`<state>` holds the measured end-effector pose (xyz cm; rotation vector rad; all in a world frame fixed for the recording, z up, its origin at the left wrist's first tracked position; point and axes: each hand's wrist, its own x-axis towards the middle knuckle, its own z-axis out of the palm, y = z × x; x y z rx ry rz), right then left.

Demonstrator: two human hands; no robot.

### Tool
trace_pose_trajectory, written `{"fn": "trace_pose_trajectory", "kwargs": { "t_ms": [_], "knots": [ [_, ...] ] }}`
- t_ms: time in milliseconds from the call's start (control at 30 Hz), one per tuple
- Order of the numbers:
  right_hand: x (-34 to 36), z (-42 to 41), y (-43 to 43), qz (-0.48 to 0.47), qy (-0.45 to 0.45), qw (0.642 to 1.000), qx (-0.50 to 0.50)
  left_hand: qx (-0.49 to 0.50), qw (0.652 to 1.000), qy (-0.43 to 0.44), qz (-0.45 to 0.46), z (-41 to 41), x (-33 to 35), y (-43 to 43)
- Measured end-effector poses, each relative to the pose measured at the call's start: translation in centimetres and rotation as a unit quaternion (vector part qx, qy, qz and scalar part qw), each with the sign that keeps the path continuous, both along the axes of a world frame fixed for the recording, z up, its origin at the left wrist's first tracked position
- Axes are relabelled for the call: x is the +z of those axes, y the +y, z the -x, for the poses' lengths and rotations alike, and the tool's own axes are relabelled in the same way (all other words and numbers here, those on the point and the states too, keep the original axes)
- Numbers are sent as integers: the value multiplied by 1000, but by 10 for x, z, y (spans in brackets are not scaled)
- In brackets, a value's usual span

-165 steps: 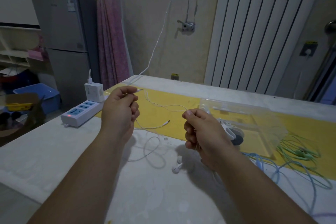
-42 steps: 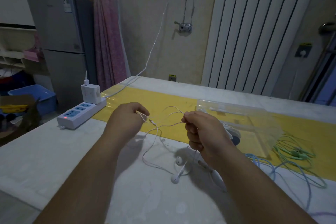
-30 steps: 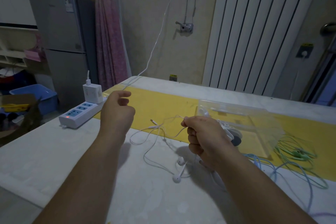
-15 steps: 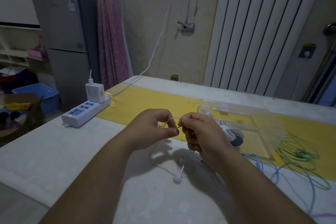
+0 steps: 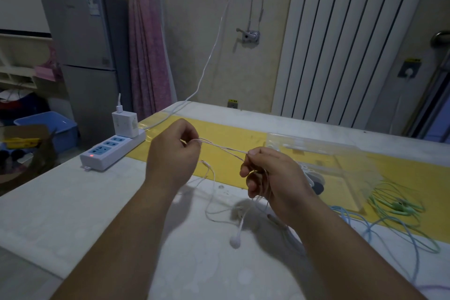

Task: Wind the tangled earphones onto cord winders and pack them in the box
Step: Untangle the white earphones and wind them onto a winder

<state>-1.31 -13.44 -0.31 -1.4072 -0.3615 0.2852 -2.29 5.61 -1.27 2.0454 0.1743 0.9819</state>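
Left hand (image 5: pixel 173 153) pinches the white earphone cord (image 5: pixel 224 150), right hand (image 5: pixel 275 178) curls its fingers round it, cord taut between them. One earbud (image 5: pixel 235 241) rests on the table (image 5: pixel 73 202) at six o'clock; clear box (image 5: pixel 341 153) at three o'clock.

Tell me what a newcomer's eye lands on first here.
The left hand and right hand, mid-frame, pinch a white earphone cord taut between them above the table; one earbud lies below. At right sit a clear box and loose green earphones.

Two hands (image 5: pixel 170 156) (image 5: pixel 275 178), one box (image 5: pixel 341 153), one power strip (image 5: pixel 109 151)
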Motion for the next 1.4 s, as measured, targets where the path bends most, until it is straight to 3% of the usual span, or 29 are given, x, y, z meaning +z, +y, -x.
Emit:
{"fn": "trace_pose_trajectory", "kwargs": {
  "t_ms": [133,233,333,433,600,767,900,1100,1200,1400],
  "knots": [
    [2,-2,-3,-20,13,1000,-3,129,992,1,4,4,2,6],
    [3,-3,-3,-59,37,998,1,160,986,32,13,5,3,9],
    [3,-1,-1,-78,65,995,3,142,989,47,0,4,3,7],
    [0,-2,1,-30,52,998,-16,106,993,46,1,3,1,4],
    [-7,-5,3,35,29,998,-39,-34,992,62,107,0,1,2],
    [-9,-3,4,60,23,998,-29,-41,994,96,32,0,-3,2],
    [-11,-1,9,87,-21,996,-19,-111,991,63,37,4,1,-1],
    [-10,2,12,111,-82,989,56,-113,992,37,36,3,1,-2],
    [-11,1,12,87,-82,991,55,-73,996,36,27,1,-1,0],
    [-5,-3,4,-40,-17,999,3,134,989,64,20,2,-1,15]
  ]
}}
